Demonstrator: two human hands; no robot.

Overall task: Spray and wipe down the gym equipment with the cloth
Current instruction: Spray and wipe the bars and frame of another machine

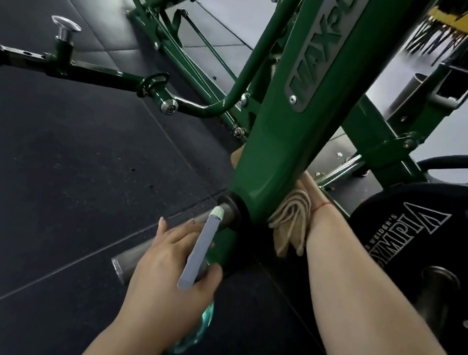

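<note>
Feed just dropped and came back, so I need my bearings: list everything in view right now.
machine frame: one, green with a grey nameplate, centre
cloth: one, beige, against the frame's right side
spray bottle: one, grey head and teal body, bottom centre
weight plates: at least two, black, right edge
steel peg: one, grey, jutting from the frame's base
pin knob: one, chrome, upper left on a green bar
floor mats: black, left side
left hand: grips the spray bottle
right hand: on the cloth behind the frame, fingers hidden
</note>
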